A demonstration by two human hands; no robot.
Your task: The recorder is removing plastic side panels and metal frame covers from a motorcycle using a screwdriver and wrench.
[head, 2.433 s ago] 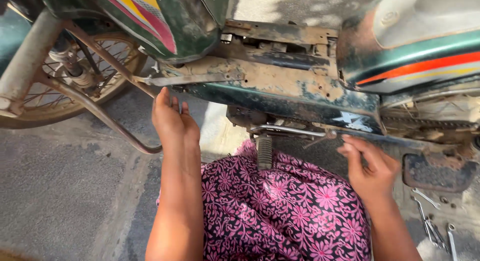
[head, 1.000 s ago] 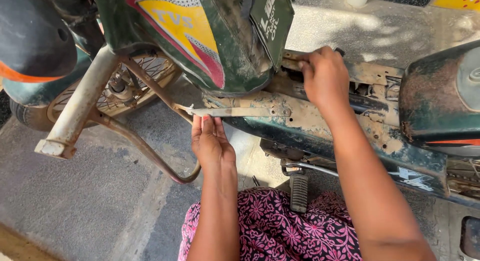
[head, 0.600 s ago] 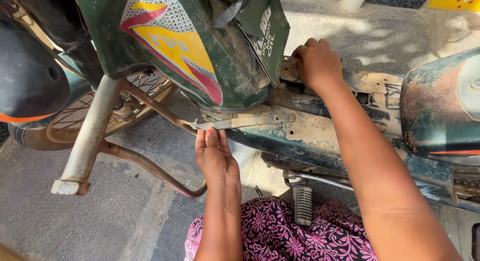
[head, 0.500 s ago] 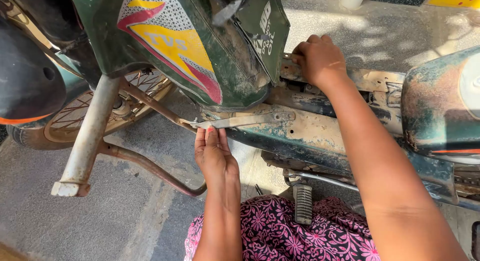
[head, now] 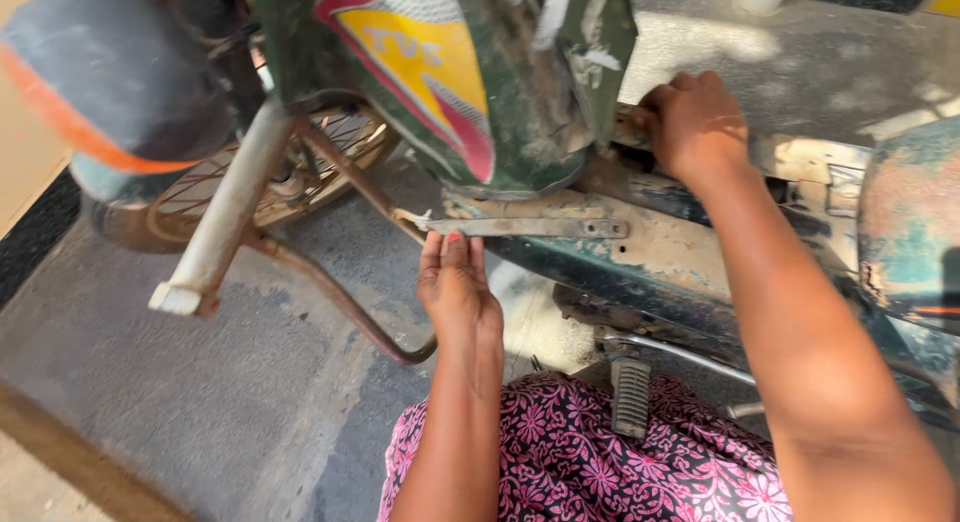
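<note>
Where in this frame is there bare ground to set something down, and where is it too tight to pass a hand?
Bare concrete lies open left of the left hand, below the front wheel and outside the curved rusty bar. It is crowded under the green panel, where the right hand, metal bracket and frame sit close.

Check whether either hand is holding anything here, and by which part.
The left hand only touches the underside of the flat metal bracket, fingers straight. The right hand curls over the frame's top edge; the grip itself is hidden.
</note>
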